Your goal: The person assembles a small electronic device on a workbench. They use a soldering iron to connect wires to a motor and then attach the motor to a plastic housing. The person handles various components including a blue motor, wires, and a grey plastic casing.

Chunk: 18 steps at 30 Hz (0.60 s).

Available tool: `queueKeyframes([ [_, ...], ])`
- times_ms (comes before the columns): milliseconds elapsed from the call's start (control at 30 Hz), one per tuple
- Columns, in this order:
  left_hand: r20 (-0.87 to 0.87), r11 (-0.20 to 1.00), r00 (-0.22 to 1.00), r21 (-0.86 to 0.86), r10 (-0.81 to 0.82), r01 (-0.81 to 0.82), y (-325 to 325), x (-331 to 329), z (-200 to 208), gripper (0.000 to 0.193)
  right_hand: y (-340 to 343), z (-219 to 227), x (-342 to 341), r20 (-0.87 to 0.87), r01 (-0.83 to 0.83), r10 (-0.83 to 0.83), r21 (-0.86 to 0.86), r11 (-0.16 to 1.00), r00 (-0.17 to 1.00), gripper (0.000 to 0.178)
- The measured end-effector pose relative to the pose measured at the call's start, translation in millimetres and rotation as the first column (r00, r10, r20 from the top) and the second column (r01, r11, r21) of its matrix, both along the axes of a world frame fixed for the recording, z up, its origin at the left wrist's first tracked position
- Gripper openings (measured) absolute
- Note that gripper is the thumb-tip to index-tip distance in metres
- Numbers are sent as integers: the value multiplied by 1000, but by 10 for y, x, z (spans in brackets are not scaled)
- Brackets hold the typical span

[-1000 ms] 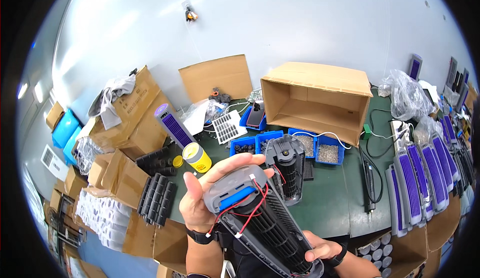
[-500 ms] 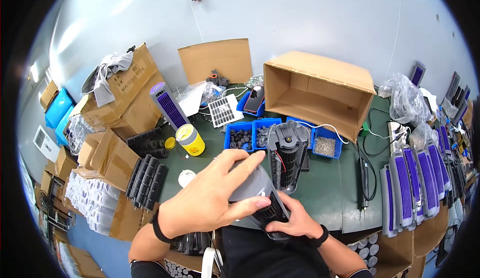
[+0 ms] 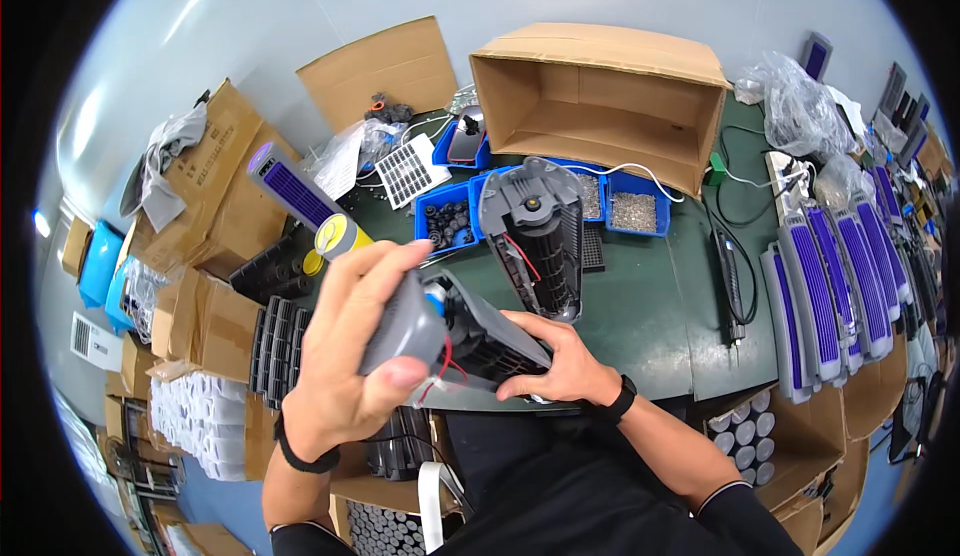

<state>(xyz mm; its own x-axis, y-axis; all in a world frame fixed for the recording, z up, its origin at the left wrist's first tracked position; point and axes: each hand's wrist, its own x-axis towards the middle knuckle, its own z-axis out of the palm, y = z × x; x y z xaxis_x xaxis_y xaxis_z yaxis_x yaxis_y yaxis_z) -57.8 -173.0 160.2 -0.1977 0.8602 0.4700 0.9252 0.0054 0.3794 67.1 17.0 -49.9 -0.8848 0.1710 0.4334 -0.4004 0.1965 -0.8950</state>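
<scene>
Between my two hands is a grey tower-fan housing, tilted, with red wires and a black ribbed blower wheel showing inside. My left hand wraps round its wide grey end, thumb underneath and fingers over the top. At the narrower end, my right hand grips the housing's side. A second open fan housing stands just beyond on the green table, its blower wheel and a red wire visible. Beside my left fingertips is a yellow-and-grey canister, partly covered by that hand.
Blue bins of small black parts and screws line the back, before an open cardboard box. A power screwdriver with a cord lies right of centre. Purple-and-grey fan pieces stand at the right edge; black blower wheels lie left.
The held housing has tipped over toward the left, so its open inside and red wires now show. My left hand has shifted left, round its wide end. The whole view has shifted too.
</scene>
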Motion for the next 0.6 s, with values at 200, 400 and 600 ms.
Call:
queueKeyframes([
  [200,215,994,974,66,75,-91,111,6,-39,91,46,-36,-8,8,18,-18,-7,1000,1000,96],
  [400,278,1000,961,23,3,-10,198,6,-16,90,21,53,20,-12,2,-2,-6,1000,1000,94],
  [600,235,998,971,-23,-45,52,187,-47,31,91,49,56,38,8,-11,11,-2,1000,1000,93],
])
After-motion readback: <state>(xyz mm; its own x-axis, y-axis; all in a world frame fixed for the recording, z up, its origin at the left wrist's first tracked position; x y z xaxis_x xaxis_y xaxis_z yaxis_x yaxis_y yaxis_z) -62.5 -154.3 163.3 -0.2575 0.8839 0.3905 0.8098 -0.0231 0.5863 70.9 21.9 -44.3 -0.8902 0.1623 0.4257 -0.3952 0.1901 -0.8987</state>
